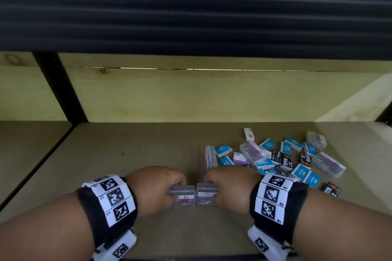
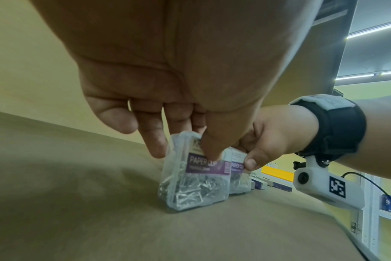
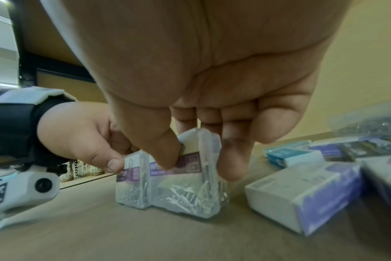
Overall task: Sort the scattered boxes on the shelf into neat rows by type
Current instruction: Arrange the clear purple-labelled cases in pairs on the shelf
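You are pinching one paper-clip box (image 1: 184, 196) in your left hand (image 1: 156, 189), its twin (image 1: 206, 195) in your right hand (image 1: 230, 188); keep both upright, edges flush; press them together on the shelf (image 1: 127, 154).

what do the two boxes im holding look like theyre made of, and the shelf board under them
Left box and right box: likely clear, glossy plastic, since the metal clips inside show through; the purple labels look like paper. Shelf board: matte tan, probably fibreboard or laminate; no grain shows.
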